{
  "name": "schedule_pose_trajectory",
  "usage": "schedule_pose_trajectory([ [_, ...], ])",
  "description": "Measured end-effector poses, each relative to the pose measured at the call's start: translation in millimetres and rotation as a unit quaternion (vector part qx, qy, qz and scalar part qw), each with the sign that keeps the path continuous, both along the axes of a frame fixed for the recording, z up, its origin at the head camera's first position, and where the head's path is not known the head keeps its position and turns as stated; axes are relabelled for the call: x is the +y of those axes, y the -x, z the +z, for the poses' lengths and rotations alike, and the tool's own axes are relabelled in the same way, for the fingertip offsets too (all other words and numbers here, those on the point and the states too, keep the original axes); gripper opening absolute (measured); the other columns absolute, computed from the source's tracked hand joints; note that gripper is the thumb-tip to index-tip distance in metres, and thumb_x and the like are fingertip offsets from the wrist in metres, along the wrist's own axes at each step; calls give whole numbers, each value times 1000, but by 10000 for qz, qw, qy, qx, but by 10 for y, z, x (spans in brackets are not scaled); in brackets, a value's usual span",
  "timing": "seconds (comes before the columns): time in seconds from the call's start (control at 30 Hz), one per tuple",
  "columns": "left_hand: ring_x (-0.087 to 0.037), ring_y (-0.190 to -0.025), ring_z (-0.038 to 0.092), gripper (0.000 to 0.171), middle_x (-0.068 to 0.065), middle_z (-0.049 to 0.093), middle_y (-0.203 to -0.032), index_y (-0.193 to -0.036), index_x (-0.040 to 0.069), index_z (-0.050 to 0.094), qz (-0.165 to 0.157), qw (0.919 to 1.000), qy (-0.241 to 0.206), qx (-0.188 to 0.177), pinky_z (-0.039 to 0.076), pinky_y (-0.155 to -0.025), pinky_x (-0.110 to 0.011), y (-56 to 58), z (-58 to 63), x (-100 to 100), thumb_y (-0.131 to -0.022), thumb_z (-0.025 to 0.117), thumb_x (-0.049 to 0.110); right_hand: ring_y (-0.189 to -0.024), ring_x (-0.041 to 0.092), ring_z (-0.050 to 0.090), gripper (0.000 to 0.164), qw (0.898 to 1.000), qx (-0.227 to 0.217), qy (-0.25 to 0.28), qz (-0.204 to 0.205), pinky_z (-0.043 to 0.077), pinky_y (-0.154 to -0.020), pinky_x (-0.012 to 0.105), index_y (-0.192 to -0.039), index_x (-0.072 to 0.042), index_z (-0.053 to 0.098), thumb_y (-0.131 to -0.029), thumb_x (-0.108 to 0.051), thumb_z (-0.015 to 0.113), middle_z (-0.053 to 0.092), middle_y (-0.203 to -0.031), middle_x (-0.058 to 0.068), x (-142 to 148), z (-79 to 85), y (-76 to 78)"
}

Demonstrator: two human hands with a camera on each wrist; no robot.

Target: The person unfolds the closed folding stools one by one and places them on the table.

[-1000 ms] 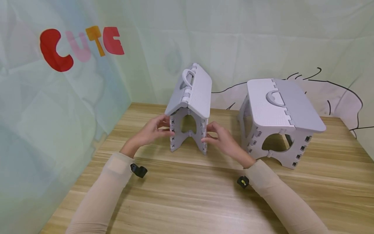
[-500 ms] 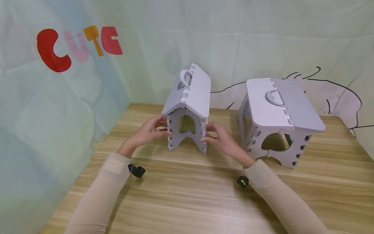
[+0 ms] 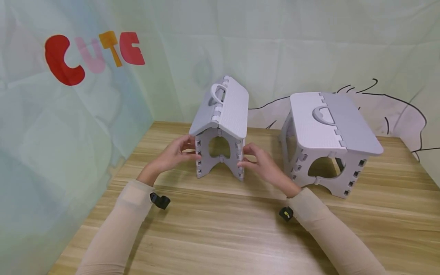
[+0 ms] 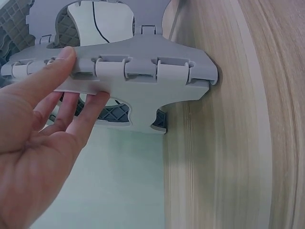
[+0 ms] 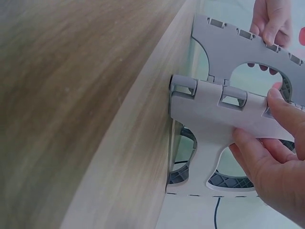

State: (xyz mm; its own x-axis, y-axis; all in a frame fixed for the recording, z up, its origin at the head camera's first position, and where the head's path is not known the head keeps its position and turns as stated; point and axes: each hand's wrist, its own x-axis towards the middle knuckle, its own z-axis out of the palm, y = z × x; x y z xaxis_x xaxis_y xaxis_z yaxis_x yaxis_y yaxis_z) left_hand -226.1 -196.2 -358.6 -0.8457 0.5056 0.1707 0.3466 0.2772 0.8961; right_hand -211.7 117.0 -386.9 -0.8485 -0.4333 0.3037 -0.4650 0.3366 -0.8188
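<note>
A half-folded grey-and-white plastic folding stool [image 3: 235, 109] stands upright on the wooden tabletop, its top peaked like a roof. Its looped handle [image 3: 214, 94] sticks up at the ridge. My left hand [image 3: 173, 153] grips the hinged edge of the left side, and my right hand [image 3: 264, 164] grips the right side's edge. In the left wrist view the thumb of the left hand [image 4: 33, 143] lies over the hinges, fingers hooked into the side opening. Similarly, the right wrist view has the right hand [image 5: 281, 167] pinching the panel, thumb on the hinge edge.
To the right stands a second folding stool [image 3: 314, 126], fully unfolded with a flat top. Hanging cloth [image 3: 268, 53] borders the wooden table [image 3: 213, 229] at the back and left, with coloured letters [image 3: 130, 49] on it. A black wrist camera [image 3: 160, 201] hangs beneath the left sleeve.
The stool between my hands has spread a little wider, its left side shifting left and its peaked top flattening slightly. My left hand has moved left with it; the right hand has barely moved.
</note>
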Motion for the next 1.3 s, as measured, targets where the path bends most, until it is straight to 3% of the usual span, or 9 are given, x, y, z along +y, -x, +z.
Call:
schedule_pose_trajectory([
  [0.4, -39, -123, 53, 54, -23, 55, -128, -137, -7, 46, 75, 9999, 0, -140, 53, -95, -36, -21, 19, -47, -89, 70, -7, -114, 37, 60, 35, 10000, 33, -33, 59, 49, -99, 53, -115, 7, 55, -88, -4, 75, 64, -119, 24, 13, 6, -11],
  [0.8, -40, -123, 54, 51, -23, 56, -127, -134, -8, 47, 100, 9999, 67, -35, 53, -95, -38, -24, 4, -93, -89, 70, -7, -116, 37, 60, 36, 9998, 70, -105, 134, 46, -102, 53, -117, 6, 55, -88, -5, 74, 65, -120, 23, 25, -4, 4],
  [1.07, -42, -122, 54, 49, -26, 56, -127, -132, -11, 48, 141, 9998, 99, 49, 53, -96, -39, -19, -16, -106, -89, 70, -8, -116, 38, 59, 35, 9999, -81, -43, 147, 45, -103, 54, -117, 7, 54, -89, -3, 73, 63, -121, 24, 24, 31, -14],
  [1.3, -40, -124, 53, 49, -25, 55, -128, -131, -11, 48, 281, 9994, 69, -173, 52, -97, -38, -37, -8, -85, -88, 71, -7, -118, 41, 58, 37, 9993, -286, 128, 206, 48, -101, 48, -119, 10, 53, -89, 1, 72, 62, -121, 26, 11, 46, -32],
])
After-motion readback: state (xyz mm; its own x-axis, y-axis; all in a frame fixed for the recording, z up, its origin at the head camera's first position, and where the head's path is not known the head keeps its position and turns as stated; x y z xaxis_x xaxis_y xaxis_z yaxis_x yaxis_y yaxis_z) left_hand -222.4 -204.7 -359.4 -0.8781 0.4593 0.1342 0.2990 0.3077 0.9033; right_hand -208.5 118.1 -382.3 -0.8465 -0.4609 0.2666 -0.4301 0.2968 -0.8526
